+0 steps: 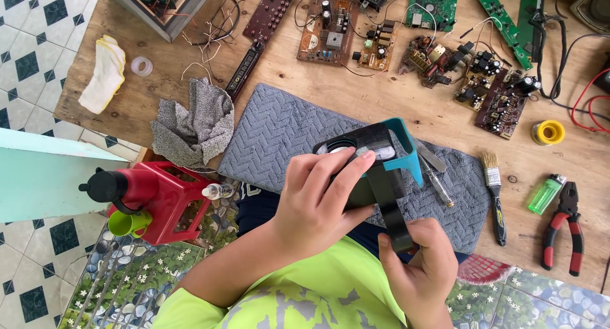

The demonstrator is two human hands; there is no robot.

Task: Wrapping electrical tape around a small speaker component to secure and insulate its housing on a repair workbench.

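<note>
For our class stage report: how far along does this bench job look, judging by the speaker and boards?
Done: circuit boards lie spread out along the table, bare of any casing. In hand: the left hand grips a black and teal speaker over the grey mat, while the right hand holds its strap. Left: the speaker looks closed; pliers and brush lie untouched.

A glossy black-and-teal plastic speaker casing [375, 160] sits above a textured grey quilted cloth mat [279, 135] on a matt, rough-grained plywood table [394, 97].

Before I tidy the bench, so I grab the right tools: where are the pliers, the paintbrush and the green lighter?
pliers [567, 230]: head view, red handles.
paintbrush [495, 198]: head view, handle.
green lighter [545, 195]: head view, body.
</note>
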